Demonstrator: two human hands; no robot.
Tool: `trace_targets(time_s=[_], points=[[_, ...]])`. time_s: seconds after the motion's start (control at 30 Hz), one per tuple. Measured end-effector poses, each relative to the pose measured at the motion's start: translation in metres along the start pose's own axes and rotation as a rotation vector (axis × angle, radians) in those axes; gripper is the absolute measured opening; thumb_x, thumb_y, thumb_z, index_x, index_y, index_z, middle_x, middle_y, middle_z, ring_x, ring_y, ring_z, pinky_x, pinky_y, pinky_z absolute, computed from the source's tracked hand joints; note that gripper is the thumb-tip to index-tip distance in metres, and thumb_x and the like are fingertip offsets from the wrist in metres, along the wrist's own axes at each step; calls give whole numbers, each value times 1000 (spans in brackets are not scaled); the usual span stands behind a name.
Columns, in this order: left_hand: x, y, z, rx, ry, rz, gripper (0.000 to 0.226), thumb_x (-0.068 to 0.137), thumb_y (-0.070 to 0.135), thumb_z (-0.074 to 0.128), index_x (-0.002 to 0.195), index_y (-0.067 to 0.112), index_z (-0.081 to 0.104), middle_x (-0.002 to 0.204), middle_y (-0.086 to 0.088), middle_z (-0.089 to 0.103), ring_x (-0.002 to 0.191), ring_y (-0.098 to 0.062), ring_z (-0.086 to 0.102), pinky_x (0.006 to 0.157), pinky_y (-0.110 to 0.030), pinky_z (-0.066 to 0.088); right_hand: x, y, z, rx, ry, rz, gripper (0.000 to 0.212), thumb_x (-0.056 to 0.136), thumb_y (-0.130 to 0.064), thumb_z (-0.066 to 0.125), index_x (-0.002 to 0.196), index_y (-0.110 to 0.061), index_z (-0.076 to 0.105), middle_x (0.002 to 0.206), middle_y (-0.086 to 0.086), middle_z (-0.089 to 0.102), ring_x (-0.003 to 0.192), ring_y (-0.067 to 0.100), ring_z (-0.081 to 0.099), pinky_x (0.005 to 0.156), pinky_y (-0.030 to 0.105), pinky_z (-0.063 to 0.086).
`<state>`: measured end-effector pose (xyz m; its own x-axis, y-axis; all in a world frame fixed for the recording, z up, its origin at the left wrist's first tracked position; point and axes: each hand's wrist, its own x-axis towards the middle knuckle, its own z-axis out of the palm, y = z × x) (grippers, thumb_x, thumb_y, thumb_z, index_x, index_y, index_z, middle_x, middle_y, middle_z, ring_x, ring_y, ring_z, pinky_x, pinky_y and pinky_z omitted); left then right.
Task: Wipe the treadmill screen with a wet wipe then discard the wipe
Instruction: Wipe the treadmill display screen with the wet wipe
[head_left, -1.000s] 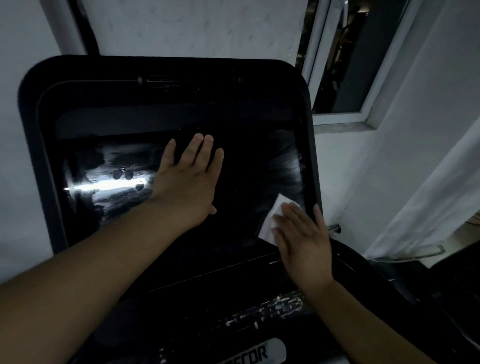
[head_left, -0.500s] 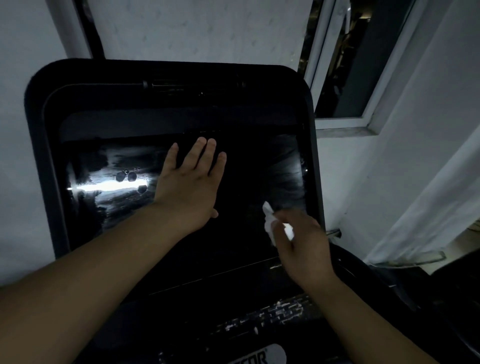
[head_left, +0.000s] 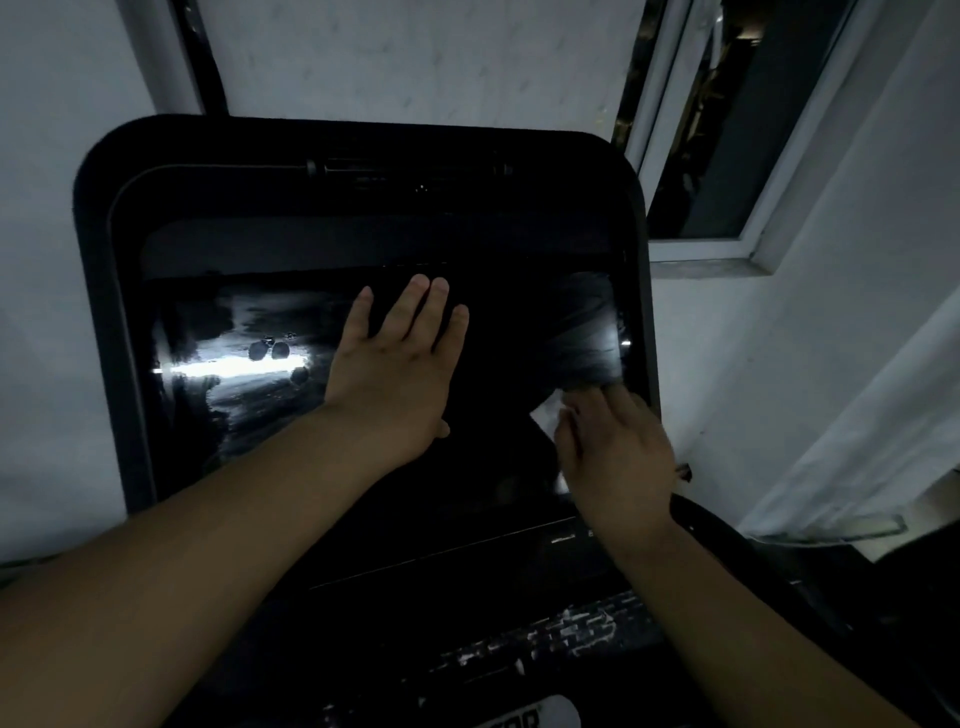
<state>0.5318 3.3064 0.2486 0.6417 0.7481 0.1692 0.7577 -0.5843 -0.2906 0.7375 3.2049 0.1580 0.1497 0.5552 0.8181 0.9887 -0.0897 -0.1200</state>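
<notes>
The treadmill's dark glossy screen (head_left: 249, 395) fills the middle of the head view, with a bright streak of reflected light and wet smears on its left half. My left hand (head_left: 395, 369) lies flat on the screen's centre, fingers spread, holding nothing. My right hand (head_left: 613, 457) presses the white wet wipe (head_left: 545, 415) against the screen's lower right part, near the frame. Only a corner of the wipe shows past my fingers, which look blurred.
The black console frame (head_left: 104, 291) surrounds the screen. Below it lies a panel of buttons (head_left: 566, 629). A white wall stands behind, a window (head_left: 727, 156) at the upper right, and a white curtain (head_left: 857, 441) hangs at the right.
My right hand bunched the wipe, then slid up and right along the screen's right side. The left hand stayed flat in place. The camera tilted slightly.
</notes>
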Motion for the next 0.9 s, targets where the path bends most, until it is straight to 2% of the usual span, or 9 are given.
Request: trace_targets(time_s=[0.1, 0.2, 0.37, 0.47, 0.57, 0.67, 0.77, 0.9], points=[[0, 0, 0, -9, 5, -2, 120, 86, 64, 65, 159, 18, -19, 166, -11, -30, 152, -26, -29, 123, -60, -5, -8, -13, 10, 12, -17, -19, 17, 93, -15, 60, 100, -12, 75, 87, 9, 64, 74, 28, 60, 60, 37, 52], [-1, 1, -1, -10, 2, 1, 120, 86, 63, 65, 159, 18, -18, 166, -11, -30, 152, -26, -29, 123, -60, -6, -17, -16, 14, 7, -38, -48, 25, 93, -14, 61, 112, -9, 75, 92, 9, 67, 77, 30, 62, 64, 40, 54], [0, 0, 0, -11, 10, -2, 121, 85, 63, 66, 159, 18, -18, 166, -11, -29, 152, -26, -29, 123, -60, -6, -50, -14, 8, -37, -150, -216, 40, 94, -17, 60, 131, -3, 66, 128, 13, 68, 105, 34, 66, 85, 44, 51], [0, 0, 2, -8, 12, 3, 121, 85, 63, 66, 159, 18, -18, 165, -11, -30, 152, -26, -29, 123, -60, -7, -58, -9, 1, -61, -221, -324, 42, 94, -20, 62, 134, -6, 65, 138, 13, 64, 121, 33, 63, 101, 46, 47], [0, 0, 2, -5, 16, -2, 121, 84, 63, 67, 159, 18, -18, 166, -11, -29, 152, -26, -28, 123, -60, -6, -21, -4, 2, -67, -251, -341, 43, 99, -23, 58, 140, -11, 61, 146, 12, 59, 132, 32, 56, 113, 51, 39], [0, 1, 2, 6, 14, -8, 121, 84, 64, 66, 159, 19, -18, 166, -11, -29, 152, -25, -28, 122, -61, -7, 36, -8, 9, -101, -296, -291, 47, 104, -32, 44, 148, -17, 52, 156, 7, 48, 144, 28, 44, 119, 54, 31], [1, 1, 1, 18, 1, -14, 121, 84, 66, 65, 159, 20, -19, 166, -10, -30, 152, -25, -28, 122, -61, -8, 66, -15, 11, -129, -338, -263, 51, 102, -35, 38, 150, -19, 49, 156, 4, 48, 145, 27, 43, 121, 56, 27], [0, 1, -1, 11, 2, -8, 119, 86, 64, 64, 159, 19, -17, 166, -11, -28, 153, -26, -27, 122, -61, -8, 29, -22, -5, -142, -391, -282, 50, 96, -32, 48, 144, -20, 56, 149, 6, 54, 135, 30, 51, 118, 59, 29]])
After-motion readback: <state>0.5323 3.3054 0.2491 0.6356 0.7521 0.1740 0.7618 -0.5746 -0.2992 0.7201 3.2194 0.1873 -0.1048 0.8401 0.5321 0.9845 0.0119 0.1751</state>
